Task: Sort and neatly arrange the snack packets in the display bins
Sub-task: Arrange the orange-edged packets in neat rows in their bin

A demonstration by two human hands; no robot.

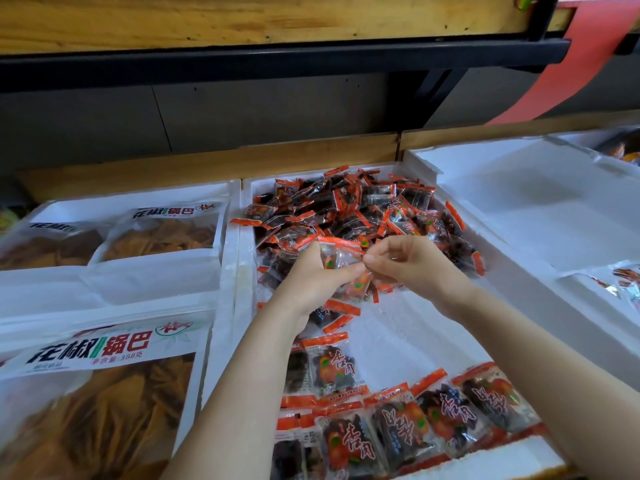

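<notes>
A white foam bin [391, 327] in the middle holds a loose heap of small clear snack packets with orange-red ends [349, 209] at its far half. Near the front edge lies a tidy row of the same packets [408, 420]. My left hand [311, 282] grips a bunch of packets [341, 258] above the bin's middle. My right hand [408, 265] pinches the right edge of that same bunch, fingertips meeting the left thumb. Part of the bunch is hidden by my fingers.
The left foam bin [228, 251] holds large bags of brown crisps with white labels [104, 386]. The right foam bin [519, 202] shows bare white bottom, with a few packets at its far right [623, 282]. A wooden shelf with black frame [277, 53] overhangs behind.
</notes>
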